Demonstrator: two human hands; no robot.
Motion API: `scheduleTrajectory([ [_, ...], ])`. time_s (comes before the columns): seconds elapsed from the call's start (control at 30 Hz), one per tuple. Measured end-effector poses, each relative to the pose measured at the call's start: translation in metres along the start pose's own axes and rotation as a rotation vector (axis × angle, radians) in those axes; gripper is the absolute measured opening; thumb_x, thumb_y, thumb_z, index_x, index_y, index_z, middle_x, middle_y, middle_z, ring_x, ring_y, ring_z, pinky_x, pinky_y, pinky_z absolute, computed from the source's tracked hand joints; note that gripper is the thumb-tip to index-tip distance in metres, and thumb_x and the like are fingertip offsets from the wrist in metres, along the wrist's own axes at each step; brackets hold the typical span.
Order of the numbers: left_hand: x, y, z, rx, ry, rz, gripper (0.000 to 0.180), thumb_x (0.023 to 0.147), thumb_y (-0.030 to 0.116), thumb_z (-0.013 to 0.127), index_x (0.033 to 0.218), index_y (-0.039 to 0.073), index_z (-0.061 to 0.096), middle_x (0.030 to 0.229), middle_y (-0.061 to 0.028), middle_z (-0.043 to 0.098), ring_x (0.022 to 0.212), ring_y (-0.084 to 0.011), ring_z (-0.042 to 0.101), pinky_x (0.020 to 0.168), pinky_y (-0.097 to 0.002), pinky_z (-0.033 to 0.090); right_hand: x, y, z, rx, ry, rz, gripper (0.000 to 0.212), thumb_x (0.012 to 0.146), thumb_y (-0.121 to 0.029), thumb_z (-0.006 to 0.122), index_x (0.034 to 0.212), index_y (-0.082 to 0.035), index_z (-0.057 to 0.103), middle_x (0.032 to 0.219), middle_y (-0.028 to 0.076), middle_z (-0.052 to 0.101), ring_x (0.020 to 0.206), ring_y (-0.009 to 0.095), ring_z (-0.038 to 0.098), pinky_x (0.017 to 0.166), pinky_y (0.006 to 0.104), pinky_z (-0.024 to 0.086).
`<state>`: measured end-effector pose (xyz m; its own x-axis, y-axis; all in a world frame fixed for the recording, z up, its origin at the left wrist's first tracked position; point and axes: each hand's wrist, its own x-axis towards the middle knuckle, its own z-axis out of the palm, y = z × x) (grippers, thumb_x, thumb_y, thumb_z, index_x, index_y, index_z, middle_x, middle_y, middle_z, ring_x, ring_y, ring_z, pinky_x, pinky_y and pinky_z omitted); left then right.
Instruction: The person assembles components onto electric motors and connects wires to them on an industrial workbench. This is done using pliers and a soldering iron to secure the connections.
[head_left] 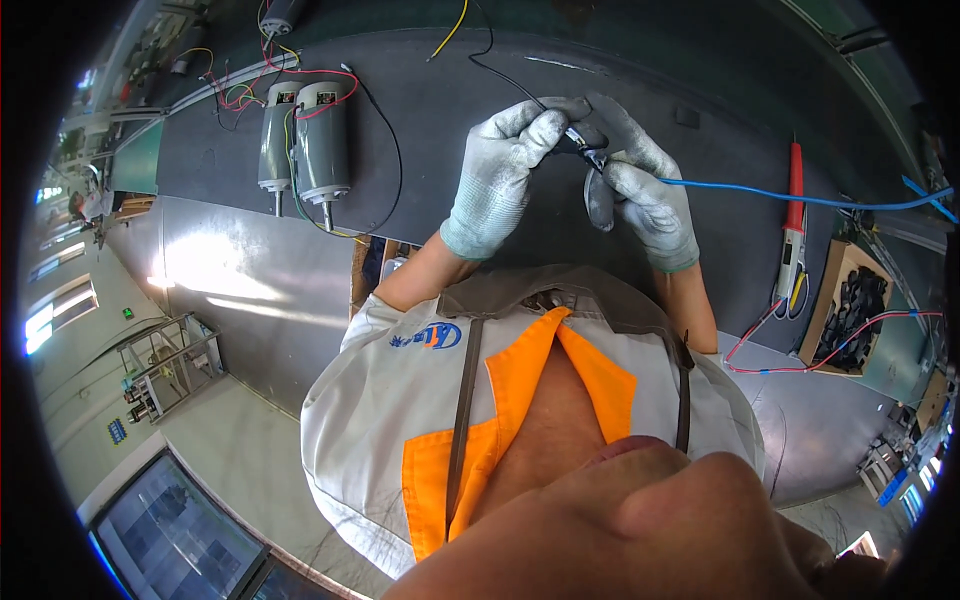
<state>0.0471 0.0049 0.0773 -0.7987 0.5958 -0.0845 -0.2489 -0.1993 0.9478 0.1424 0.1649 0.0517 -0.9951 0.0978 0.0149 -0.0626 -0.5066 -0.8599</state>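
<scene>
Both my hands wear whitish knit gloves with grey, smudged fingertips, and they meet over the dark workbench point(430, 110). My left hand point(495, 185) pinches a thin black cable point(505, 78) near its end. Between the two hands sits a small black connector point(593, 157) with a shiny metal part. My right hand point(652, 205) is closed on its other side, thumb against it; the fingers partly hide the piece. A blue cord point(780, 190) runs from the right edge to my right hand; whether it joins the connector or passes behind, I cannot tell.
Two grey cylindrical motors point(323, 150) with loose coloured wires lie at the left of the bench. On the right are a red-handled tool point(795, 185) with a thin tip and a cardboard box point(820, 308) of black parts. A red cord point(765, 369) loops past the box.
</scene>
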Motion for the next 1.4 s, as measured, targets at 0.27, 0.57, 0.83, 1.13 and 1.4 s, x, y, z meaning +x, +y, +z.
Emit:
scheduleTrajectory([
  [0.27, -0.007, -0.007, 0.008, -0.115, -0.057, -0.1, 0.024, 0.104, 0.015, 0.058, 0.117, -0.002, 0.069, 0.105, -0.0056, 0.073, 0.095, -0.0089, 0.065, 0.09, -0.0239, 0.051, -0.008, 0.0, 0.002, 0.042, 0.047, -0.001, 0.064, 0.093, -0.005, 0.059, 0.154, -0.001, 0.039, 0.078, 0.009, 0.068, 0.062, 0.012, 0.063, 0.055, 0.0262, 0.048],
  [0.57, -0.001, -0.047, 0.003, -0.48, -0.07, -0.164, 0.034, 0.105, 0.023, 0.054, 0.122, -0.005, 0.062, 0.106, -0.01, 0.069, 0.093, -0.013, 0.064, 0.087, -0.028, 0.052, -0.025, -0.019, -0.016, -0.34, 0.071, 0.056, 0.065, 0.093, -0.019, 0.071, 0.15, -0.004, 0.045, 0.103, 0.01, 0.072, 0.083, 0.014, 0.067, 0.072, 0.0286, 0.054],
  [0.83, 0.007, -0.044, -0.02, -0.623, -0.083, -0.091, 0.031, 0.101, 0.016, 0.057, 0.123, -0.005, 0.061, 0.122, -0.016, 0.064, 0.102, -0.0199, 0.064, 0.099, -0.0323, 0.051, -0.162, -0.067, -0.193, -1.857, 1.024, 0.358, 0.054, 0.088, -0.024, 0.073, 0.135, -0.002, 0.058, 0.096, 0.019, 0.068, 0.078, 0.033, 0.065, 0.069, 0.0444, 0.052],
  [1.13, -0.004, -0.062, -0.012, -0.789, -0.232, -0.237, 0.028, 0.102, 0.011, 0.055, 0.124, -0.004, 0.063, 0.126, -0.0162, 0.067, 0.107, -0.0229, 0.068, 0.099, -0.0371, 0.054, 0.009, -0.046, -0.109, -0.645, 0.565, 0.079, 0.046, 0.094, -0.009, 0.07, 0.137, 0.002, 0.059, 0.121, 0.012, 0.068, 0.102, 0.017, 0.068, 0.086, 0.031, 0.058],
  [1.4, -0.002, -0.047, -0.028, -0.673, -0.265, -0.234, 0.031, 0.104, 0.019, 0.056, 0.125, -0.004, 0.062, 0.119, -0.0111, 0.069, 0.108, -0.0219, 0.067, 0.097, -0.0347, 0.052, 0.225, -0.007, -0.034, -0.663, -0.079, 0.127, 0.049, 0.092, -0.022, 0.072, 0.133, 0.004, 0.061, 0.115, 0.012, 0.068, 0.093, 0.015, 0.067, 0.078, 0.0295, 0.059],
])
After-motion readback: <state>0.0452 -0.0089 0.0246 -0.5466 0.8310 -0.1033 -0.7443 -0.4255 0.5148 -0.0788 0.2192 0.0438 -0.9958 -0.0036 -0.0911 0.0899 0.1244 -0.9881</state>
